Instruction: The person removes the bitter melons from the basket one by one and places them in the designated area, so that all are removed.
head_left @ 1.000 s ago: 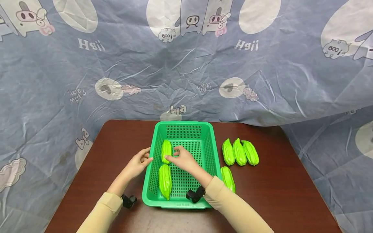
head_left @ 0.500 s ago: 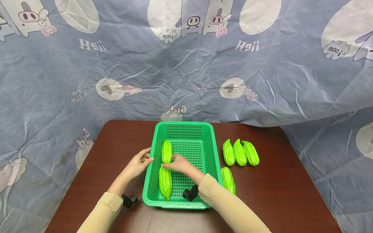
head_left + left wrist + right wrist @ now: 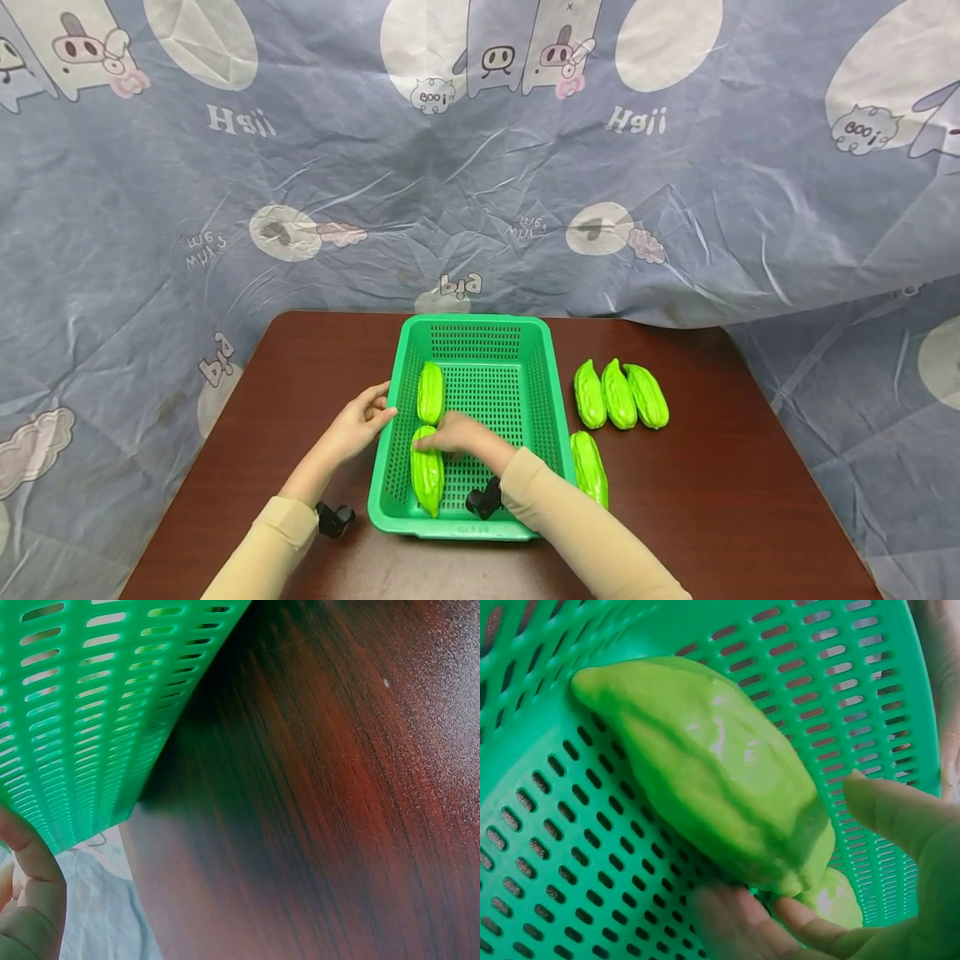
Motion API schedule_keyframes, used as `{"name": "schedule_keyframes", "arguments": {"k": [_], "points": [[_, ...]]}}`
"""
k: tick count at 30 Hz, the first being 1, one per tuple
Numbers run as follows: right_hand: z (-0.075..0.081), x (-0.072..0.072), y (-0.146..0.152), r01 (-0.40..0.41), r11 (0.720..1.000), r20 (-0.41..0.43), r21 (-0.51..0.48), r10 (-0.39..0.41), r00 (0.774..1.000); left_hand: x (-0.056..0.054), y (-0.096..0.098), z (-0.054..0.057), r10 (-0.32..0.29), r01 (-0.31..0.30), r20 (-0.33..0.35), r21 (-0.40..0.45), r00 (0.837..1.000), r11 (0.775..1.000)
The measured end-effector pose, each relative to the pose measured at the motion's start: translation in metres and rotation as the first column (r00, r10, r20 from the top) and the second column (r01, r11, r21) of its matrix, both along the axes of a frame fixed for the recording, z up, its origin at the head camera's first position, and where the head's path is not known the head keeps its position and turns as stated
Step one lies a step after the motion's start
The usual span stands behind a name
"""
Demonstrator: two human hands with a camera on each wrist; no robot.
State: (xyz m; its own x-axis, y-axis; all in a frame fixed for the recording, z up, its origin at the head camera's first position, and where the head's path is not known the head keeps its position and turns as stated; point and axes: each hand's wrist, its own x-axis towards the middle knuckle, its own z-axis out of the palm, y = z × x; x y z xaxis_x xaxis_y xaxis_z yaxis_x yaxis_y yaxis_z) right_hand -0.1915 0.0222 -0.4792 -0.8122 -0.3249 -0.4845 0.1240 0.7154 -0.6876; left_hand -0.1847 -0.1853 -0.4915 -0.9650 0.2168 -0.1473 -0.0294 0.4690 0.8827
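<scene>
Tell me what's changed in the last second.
The right hand has moved toward the person, from the far gourd in the basket to the upper end of the near gourd. Its thumb stands apart from that gourd in the right wrist view, so no grip shows yet. Unchanged: the left hand at the basket's left side, both gourds inside, the four gourds outside.

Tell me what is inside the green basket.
The basket holds a far vegetable, a near vegetable and the right hand. That hand and its sleeve cover some of the basket's floor, hiding anything beneath.
</scene>
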Motion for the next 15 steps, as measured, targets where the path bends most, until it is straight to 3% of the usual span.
{"name": "schedule_keyframes", "arguments": {"k": [6,15], "points": [[-0.0059,0.001,-0.0013,0.01,1.0,0.045,-0.02,-0.009,0.999,0.0009,0.0011,0.0,0.004,-0.004,0.003,0.002,1.0,1.0],[-0.0037,0.0016,-0.0037,-0.06,0.998,-0.02,0.001,0.06,0.998,0.0025,0.0019,0.0028,0.009,-0.009,0.0,0.006,1.0,1.0]]}}
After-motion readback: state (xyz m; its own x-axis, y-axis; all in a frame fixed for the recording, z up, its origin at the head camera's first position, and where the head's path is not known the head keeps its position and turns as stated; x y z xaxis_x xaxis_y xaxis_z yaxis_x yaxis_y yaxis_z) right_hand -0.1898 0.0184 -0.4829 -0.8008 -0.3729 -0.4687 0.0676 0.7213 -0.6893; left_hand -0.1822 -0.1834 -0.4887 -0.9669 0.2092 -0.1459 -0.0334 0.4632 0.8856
